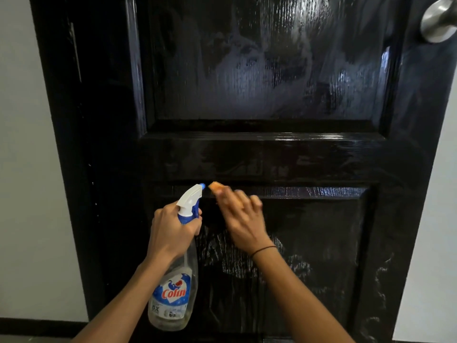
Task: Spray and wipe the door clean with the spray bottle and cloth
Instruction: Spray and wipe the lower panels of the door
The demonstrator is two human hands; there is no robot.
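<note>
Right hand [243,222], fingers flat on orange cloth [215,187], centre frame: we wipe glossy black panelled door [284,154] overlapping. Left hand [170,229] grips clear spray bottle [174,290], idle.

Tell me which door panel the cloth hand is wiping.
The lower panel: the right hand presses the orange cloth at its top edge. The upper panel, above the crossrail, has no hand on it.
</note>
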